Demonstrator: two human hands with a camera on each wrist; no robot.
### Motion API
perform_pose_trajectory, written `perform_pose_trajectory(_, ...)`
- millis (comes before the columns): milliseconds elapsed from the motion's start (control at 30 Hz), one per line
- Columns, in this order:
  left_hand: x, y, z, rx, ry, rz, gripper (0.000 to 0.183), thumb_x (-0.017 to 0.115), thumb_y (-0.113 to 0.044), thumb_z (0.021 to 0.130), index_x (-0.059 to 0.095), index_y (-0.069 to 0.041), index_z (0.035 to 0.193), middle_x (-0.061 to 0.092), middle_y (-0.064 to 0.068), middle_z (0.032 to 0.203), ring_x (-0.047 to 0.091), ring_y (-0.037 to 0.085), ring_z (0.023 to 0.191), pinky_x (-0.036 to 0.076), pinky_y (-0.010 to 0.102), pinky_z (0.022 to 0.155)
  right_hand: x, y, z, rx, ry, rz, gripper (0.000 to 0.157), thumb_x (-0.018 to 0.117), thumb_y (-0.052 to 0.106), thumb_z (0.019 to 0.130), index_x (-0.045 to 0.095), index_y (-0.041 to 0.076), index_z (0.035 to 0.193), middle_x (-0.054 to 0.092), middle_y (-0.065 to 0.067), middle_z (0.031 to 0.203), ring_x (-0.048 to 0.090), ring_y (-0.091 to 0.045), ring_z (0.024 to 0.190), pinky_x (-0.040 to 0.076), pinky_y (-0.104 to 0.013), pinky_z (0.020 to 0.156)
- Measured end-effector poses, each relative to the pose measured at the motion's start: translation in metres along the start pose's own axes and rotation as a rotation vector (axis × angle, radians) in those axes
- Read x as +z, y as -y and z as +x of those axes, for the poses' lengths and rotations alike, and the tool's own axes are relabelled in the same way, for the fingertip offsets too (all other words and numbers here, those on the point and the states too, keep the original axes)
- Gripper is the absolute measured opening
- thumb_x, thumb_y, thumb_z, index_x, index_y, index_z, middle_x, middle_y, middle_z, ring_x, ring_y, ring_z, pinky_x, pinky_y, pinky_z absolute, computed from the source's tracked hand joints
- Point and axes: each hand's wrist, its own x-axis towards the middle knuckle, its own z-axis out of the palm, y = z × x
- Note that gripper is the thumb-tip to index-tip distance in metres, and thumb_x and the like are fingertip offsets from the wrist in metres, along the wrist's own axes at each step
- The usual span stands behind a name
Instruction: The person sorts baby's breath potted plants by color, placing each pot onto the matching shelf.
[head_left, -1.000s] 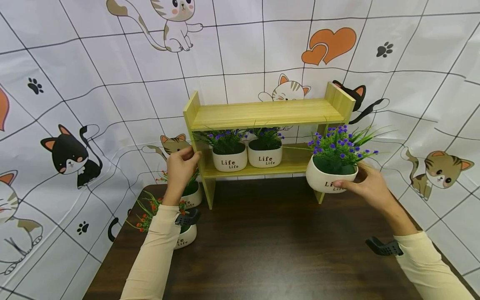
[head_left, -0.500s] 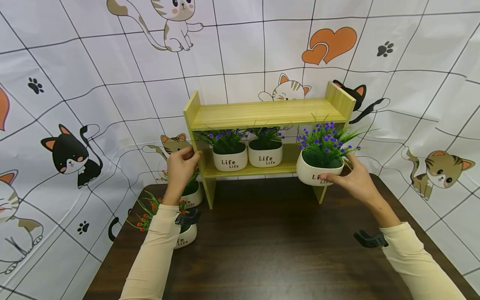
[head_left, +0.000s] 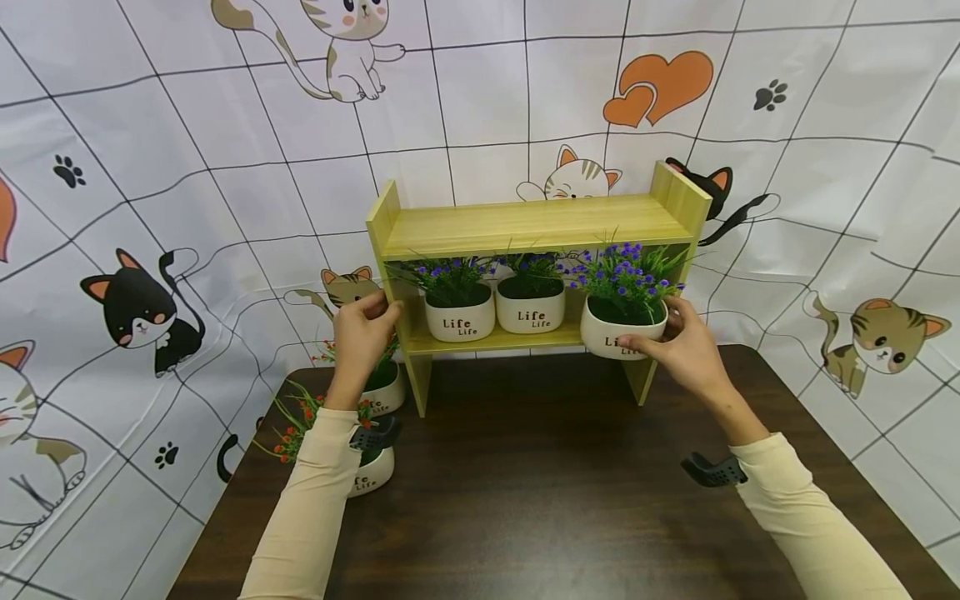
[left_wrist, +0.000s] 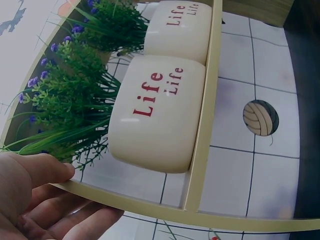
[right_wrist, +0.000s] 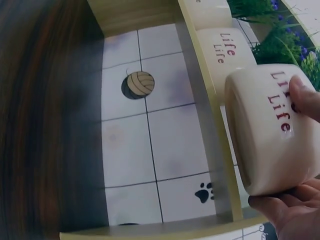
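Note:
My right hand point(head_left: 686, 350) grips a white pot of purple flowers point(head_left: 611, 329) by its right side, thumb on the front lettering. The pot is at the front edge of the wooden shelf's lower board point(head_left: 510, 342); in the right wrist view, the held pot point(right_wrist: 270, 145) appears tilted. Two similar pots, a left one point(head_left: 460, 321) and a middle one point(head_left: 530, 312), stand side by side on that board. My left hand point(head_left: 363, 342) pinches the shelf's left side panel point(head_left: 411, 333) between thumb and fingers, also visible in the left wrist view.
Two pots with orange-red flowers, a front one point(head_left: 375, 473) and a rear one point(head_left: 386, 393), stand on the dark table point(head_left: 525, 500) left of the shelf, partly behind my left arm. The upper board point(head_left: 525, 225) overhangs the pots. A cat-print sheet point(head_left: 487, 100) covers the wall behind.
My right hand has carried the purple-flower pot leftward and slightly away from me, up to the lower board's right part. My left hand stays on the side panel.

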Motion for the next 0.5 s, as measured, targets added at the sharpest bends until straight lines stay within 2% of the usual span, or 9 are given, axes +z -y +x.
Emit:
perform_pose_trajectory(67,0.000,0.000,0.000,-0.003,0.004,-0.003,0.032,0.071,-0.021,0.103,0.078,0.000,0.127,0.080,0.024,0.110,0.070,0.011,0.067,0.051,0.015,0.056,0.003,0.000,0.002,0.014,-0.008,0.005,0.109,0.086,0.042,0.091,0.021,0.000,0.168,0.063,-0.033,0.142,0.067,-0.045,0.125,0.046,-0.010,0.075)
perform_pose_trajectory(167,0.001,0.000,0.000,-0.005,0.004,-0.011,0.033,0.071,-0.021,0.103,0.077,0.000,0.128,0.080,0.024,0.111,0.069,0.008,0.067,0.052,0.015,0.056,0.008,0.001,0.005,0.016,-0.029,0.008,0.106,0.086,0.042,0.091,0.024,0.000,0.167,0.064,-0.032,0.141,0.066,-0.045,0.125,0.045,-0.008,0.075)
perform_pose_trajectory(400,0.001,0.001,0.000,-0.010,0.000,-0.014,0.034,0.071,-0.021,0.103,0.077,0.000,0.129,0.080,0.023,0.113,0.077,0.031,0.078,0.053,0.015,0.057,0.016,0.003,0.013,-0.008,-0.057,0.037,0.098,0.085,0.040,0.092,0.033,0.002,0.165,0.062,-0.030,0.144,0.067,-0.044,0.124,0.046,-0.006,0.074)
perform_pose_trajectory(500,0.001,0.001,0.000,-0.013,0.004,-0.010,0.035,0.071,-0.022,0.104,0.076,0.000,0.130,0.079,0.023,0.114,0.078,0.033,0.081,0.053,0.014,0.057,0.018,0.003,0.016,-0.001,-0.055,0.046,0.095,0.085,0.041,0.093,0.036,0.004,0.165,0.061,-0.028,0.147,0.066,-0.043,0.126,0.049,-0.011,0.076)
